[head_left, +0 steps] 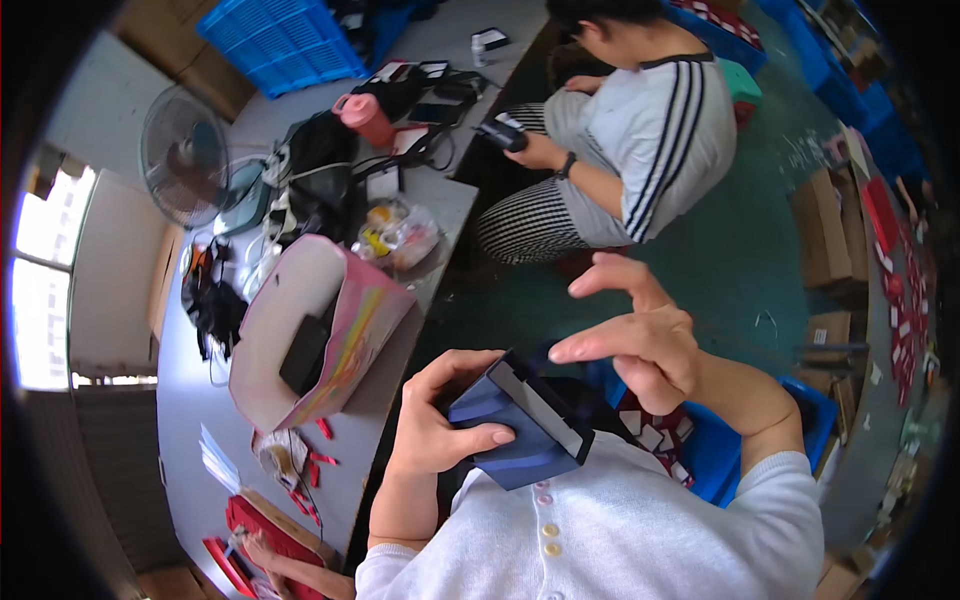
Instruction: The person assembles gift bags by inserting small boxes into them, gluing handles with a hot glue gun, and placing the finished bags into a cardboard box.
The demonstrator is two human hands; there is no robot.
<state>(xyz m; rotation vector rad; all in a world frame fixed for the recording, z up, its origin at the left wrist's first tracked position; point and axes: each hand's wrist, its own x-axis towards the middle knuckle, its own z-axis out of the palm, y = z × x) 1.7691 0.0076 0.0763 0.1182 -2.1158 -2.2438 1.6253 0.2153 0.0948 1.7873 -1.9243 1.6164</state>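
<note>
A dark blue box (520,425) with a black edge and a pale inner strip is held tilted in front of the light shirt. My left hand (435,415) grips it from the left, with the thumb across its blue face. Up and to the right of the box is my right hand (645,340), its fingers apart and nothing held in them. The right index fingertip points toward the box's upper edge without touching it.
A pink bag (370,315), fan (185,155) and pink cup (367,120) stand on the left table (190,430). A seated co-worker (640,130) holds a dark object ahead. Another person's hand (265,550) is lower left. Blue crate (715,455) at right.
</note>
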